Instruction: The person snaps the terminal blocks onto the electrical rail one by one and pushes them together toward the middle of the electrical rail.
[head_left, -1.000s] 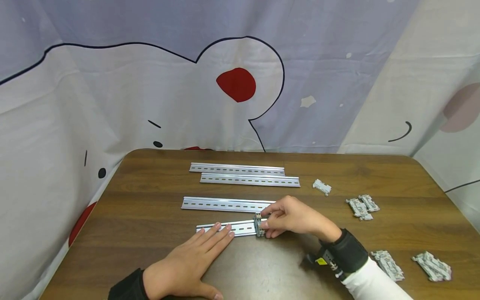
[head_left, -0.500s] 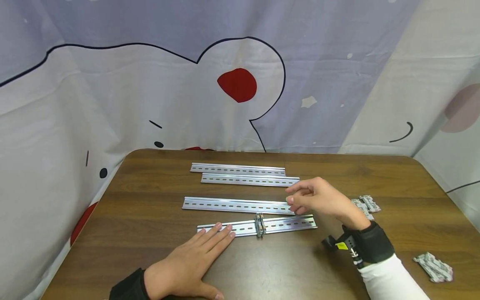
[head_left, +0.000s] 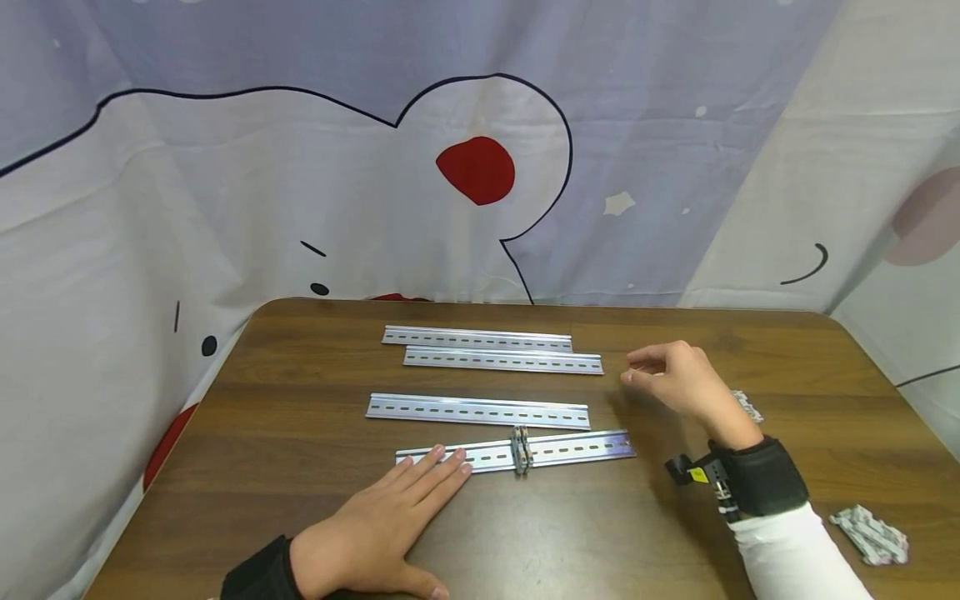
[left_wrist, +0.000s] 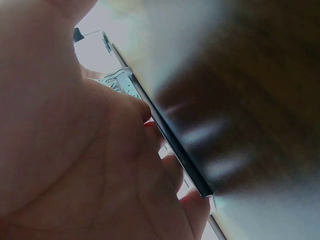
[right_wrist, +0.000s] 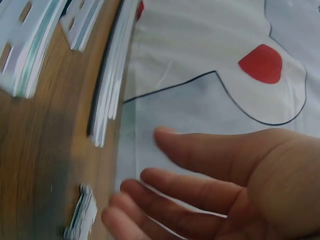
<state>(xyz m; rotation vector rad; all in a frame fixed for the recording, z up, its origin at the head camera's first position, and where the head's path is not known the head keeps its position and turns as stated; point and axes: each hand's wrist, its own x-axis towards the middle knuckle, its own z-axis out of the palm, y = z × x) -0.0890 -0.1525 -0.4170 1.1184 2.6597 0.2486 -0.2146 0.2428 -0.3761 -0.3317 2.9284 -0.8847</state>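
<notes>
My left hand (head_left: pixel 382 521) lies flat, its straight fingers on the left end of the nearest slotted metal DIN rail (head_left: pixel 573 449). Near that rail's middle, grey terminal blocks (head_left: pixel 521 451) sit side by side across it; the left wrist view also shows these terminal blocks (left_wrist: pixel 122 82) past the fingers. My right hand (head_left: pixel 678 383) hangs over the right part of the table with nothing between its relaxed fingers. Below those fingers, a single light-grey terminal block (right_wrist: pixel 82 214) lies on the table in the right wrist view; the hand hides it in the head view.
Another DIN rail (head_left: pixel 477 411) lies just behind the nearest one. Two more DIN rails (head_left: pixel 502 360) lie together farther back. At the right are a terminal block (head_left: pixel 747 406) partly behind the right arm and a pile of terminal blocks (head_left: pixel 870 535) near the front.
My right hand has let go of the terminal blocks on the nearest rail and moved right and back over the table. The left hand stays in place on the rail.
</notes>
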